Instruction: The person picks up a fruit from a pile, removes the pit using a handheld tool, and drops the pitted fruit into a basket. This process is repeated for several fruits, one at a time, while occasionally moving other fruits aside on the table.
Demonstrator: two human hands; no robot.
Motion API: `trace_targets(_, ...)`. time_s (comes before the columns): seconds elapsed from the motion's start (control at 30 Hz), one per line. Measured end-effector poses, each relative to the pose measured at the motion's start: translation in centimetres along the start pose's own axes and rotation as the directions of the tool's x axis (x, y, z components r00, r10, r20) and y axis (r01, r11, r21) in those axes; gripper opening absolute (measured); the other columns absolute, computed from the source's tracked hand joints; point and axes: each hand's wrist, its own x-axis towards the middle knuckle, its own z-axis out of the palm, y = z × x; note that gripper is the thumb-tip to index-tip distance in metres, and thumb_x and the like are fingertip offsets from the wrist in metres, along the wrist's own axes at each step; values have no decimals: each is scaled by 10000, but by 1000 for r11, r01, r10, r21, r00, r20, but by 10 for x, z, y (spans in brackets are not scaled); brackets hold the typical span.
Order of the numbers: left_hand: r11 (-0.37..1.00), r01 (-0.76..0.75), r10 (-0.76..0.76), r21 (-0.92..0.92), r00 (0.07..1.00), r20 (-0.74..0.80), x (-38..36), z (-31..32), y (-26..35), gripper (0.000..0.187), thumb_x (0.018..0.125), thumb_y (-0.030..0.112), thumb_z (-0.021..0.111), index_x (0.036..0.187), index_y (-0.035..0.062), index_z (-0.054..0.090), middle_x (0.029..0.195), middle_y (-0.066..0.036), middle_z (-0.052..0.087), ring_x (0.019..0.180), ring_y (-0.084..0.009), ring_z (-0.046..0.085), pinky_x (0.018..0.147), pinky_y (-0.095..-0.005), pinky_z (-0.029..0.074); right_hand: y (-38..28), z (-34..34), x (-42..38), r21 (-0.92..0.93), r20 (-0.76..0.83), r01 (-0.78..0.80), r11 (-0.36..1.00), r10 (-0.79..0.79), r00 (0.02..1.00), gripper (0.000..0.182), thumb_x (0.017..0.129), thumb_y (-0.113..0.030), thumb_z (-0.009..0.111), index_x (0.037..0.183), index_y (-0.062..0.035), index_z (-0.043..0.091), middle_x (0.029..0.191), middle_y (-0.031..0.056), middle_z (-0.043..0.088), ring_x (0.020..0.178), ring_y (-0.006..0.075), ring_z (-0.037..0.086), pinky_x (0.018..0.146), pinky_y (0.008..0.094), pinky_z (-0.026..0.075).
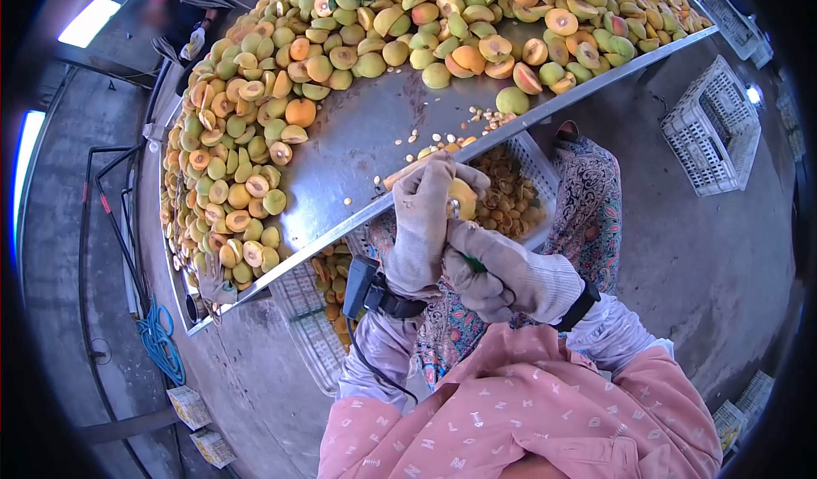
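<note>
My left hand (419, 224), in a grey work glove, is closed around a yellow peach half (462, 198) just off the table's front edge. My right hand (511, 276), gloved too, grips a small tool with a green handle (474, 264). The tool's metal tip (453, 210) meets the peach; how deep it goes is hidden. Halved peaches (374, 28) are heaped along the back and left of the metal table (340, 164). Small pale kernels or pit pieces (489, 120) lie near its front edge, with a wooden-looking rod (400, 175) beside my left hand.
A white crate (545, 173) holding brown pits or scraps (506, 194) sits below the table edge. Another crate (302, 317) with peach pieces is at lower left. A grey glove (213, 282) rests by the left corner. A person's gloved hand (194, 43) shows at upper left.
</note>
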Motion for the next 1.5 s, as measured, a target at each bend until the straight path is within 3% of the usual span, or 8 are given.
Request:
trace_targets(0.3, 956, 116, -130, -268, 991, -33, -16, -6, -18, 443, 999, 427, 456, 938, 16, 612, 782, -84, 624, 658, -160, 581, 583, -253, 475, 23, -9, 16, 267, 183, -118, 956, 70, 981, 566, 1037, -567, 350, 645, -177, 474, 431, -51, 318, 321, 85, 285, 287, 253, 247)
trace_targets(0.5, 918, 210, 54, 337, 776, -629, -71, -164, -51, 448, 977, 448, 572, 928, 26, 713, 882, -79, 669, 757, -164, 643, 592, -315, 524, 35, -33, 13, 191, 177, -55, 980, 20, 984, 593, 1030, -591, 329, 672, -149, 498, 428, -36, 335, 312, 99, 297, 273, 271, 249)
trace_targets(0.57, 363, 524, 272, 771, 731, -625, -89, -213, -57, 309, 916, 305, 682, 1015, 14, 718, 1068, -128, 642, 938, -220, 638, 787, -351, 542, 35, -41, 26, 273, 102, -128, 953, 104, 989, 586, 1026, -595, 336, 683, -152, 510, 433, -33, 342, 312, 102, 289, 275, 263, 241)
trace_targets(0.77, 717, 148, 373, 681, 745, -554, 36, -231, 0, 363, 913, 305, 641, 1185, 68, 684, 1277, -205, 580, 1117, -308, 605, 969, -371, 468, 30, -67, 54, 291, -6, -158, 943, 167, 986, 455, 1040, -527, 366, 749, -190, 453, 493, -54, 322, 361, 86, 291, 339, 254, 230)
trace_targets(1.1, -374, 505, 358, 777, 852, -382, 256, -211, 38, 702, 734, 541, 779, 1299, 173, 584, 1181, -157, 624, 1144, -336, 590, 906, -458, 510, 27, -93, 44, -43, -433, 17, 999, -34, 901, 326, 1035, -417, 358, 897, -143, 468, 546, -32, 364, 399, 107, 343, 399, 266, 297)
trace_targets(1.3, 165, 275, 347, 947, 883, -317, 226, -240, -11, 707, 739, 533, 775, 1247, 82, 582, 1004, -125, 681, 883, -323, 664, 849, -400, 520, 19, -90, 52, -162, -358, 47, 986, -103, 928, 363, 1037, -395, 401, 950, -68, 532, 567, -18, 447, 421, 93, 400, 425, 241, 318)
trace_targets(1.37, 895, 65, 58, 441, 964, -259, 179, -203, -2, 494, 930, 438, 633, 1227, 51, 554, 1154, -136, 669, 873, -177, 657, 703, -337, 565, 16, -80, 54, -230, -305, 50, 972, -120, 945, 344, 1035, -374, 433, 948, -60, 543, 574, -11, 472, 427, 87, 412, 417, 238, 330)
trace_targets(1.5, 988, -118, 126, -96, 988, 85, 111, -146, -17, 558, 967, 415, 543, 1359, 27, 466, 1271, -164, 612, 986, -205, 662, 769, -352, 580, -9, -27, 58, -287, -318, 120, 950, -213, 924, 389, 1042, -365, 436, 900, -23, 556, 593, 19, 506, 382, 98, 419, 366, 251, 340)
